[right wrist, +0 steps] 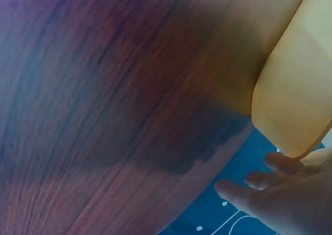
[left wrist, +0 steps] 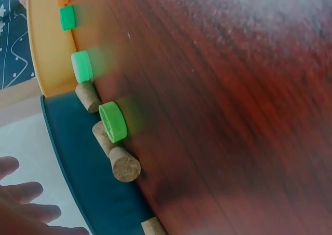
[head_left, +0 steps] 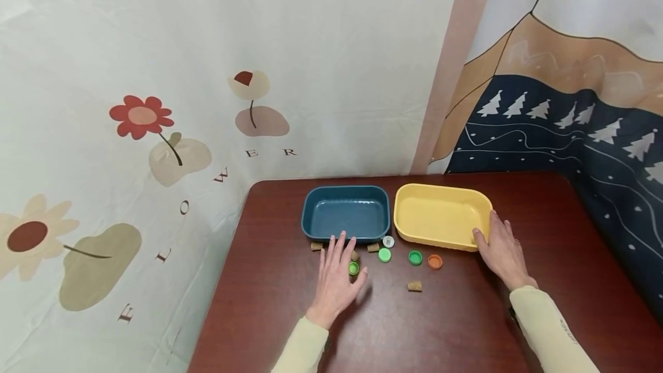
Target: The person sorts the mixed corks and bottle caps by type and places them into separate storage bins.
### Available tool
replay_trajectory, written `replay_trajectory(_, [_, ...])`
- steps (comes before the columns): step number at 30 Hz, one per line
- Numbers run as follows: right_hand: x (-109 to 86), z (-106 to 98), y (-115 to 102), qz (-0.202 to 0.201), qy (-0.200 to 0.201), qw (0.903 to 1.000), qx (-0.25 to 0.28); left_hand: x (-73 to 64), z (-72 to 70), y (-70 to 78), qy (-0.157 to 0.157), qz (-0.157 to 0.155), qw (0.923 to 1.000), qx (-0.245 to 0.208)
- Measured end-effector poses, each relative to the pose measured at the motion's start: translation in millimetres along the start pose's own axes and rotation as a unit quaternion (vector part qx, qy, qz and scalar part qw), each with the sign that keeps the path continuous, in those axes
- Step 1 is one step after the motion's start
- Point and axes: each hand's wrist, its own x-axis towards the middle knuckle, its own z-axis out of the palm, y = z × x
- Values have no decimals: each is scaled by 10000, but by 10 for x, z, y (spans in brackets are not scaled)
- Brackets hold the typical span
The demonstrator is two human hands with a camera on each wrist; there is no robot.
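Observation:
My left hand (head_left: 335, 286) hovers, fingers spread, in front of the blue tray (head_left: 346, 190), holding nothing. Beneath and around it lie a green bottle cap (head_left: 354, 268) and corks, including one cork (left wrist: 125, 165) clear in the left wrist view. My right hand (head_left: 503, 251) is at the right end of the yellow tray (head_left: 442, 217). Its thumb lies over the rim and its fingers extend along the outside. In the right wrist view, those fingers (right wrist: 241, 193) look fairly straight beside the tray corner; firm contact is hard to tell.
Between the hands lie a light green cap (head_left: 384, 255), a white cap (head_left: 388, 241), a darker green cap (head_left: 415, 257), an orange cap (head_left: 435, 262) and a lone cork (head_left: 415, 286). The brown table (head_left: 414, 332) backs onto a printed curtain (head_left: 336, 73).

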Motion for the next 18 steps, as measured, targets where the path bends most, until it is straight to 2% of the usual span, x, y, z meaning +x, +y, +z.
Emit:
replay_trajectory(7, [9, 37, -40, -25, -119, 9997, 190, -30, 45, 65, -129, 230, 9995, 143])
replay_trajectory(10, [11, 36, -51, -14, -155, 9997, 207, -46, 71, 104, -94, 461, 9987, 184])
replay_trajectory(14, [10, 20, -54, 43, -176, 9997, 164, -33, 115, 166, -80, 1175, 9930, 102])
replay_trajectory(18, [6, 16, -53, 122, -168, 9998, 68, -9, 153, 246, -478, 2000, 9785, 178])
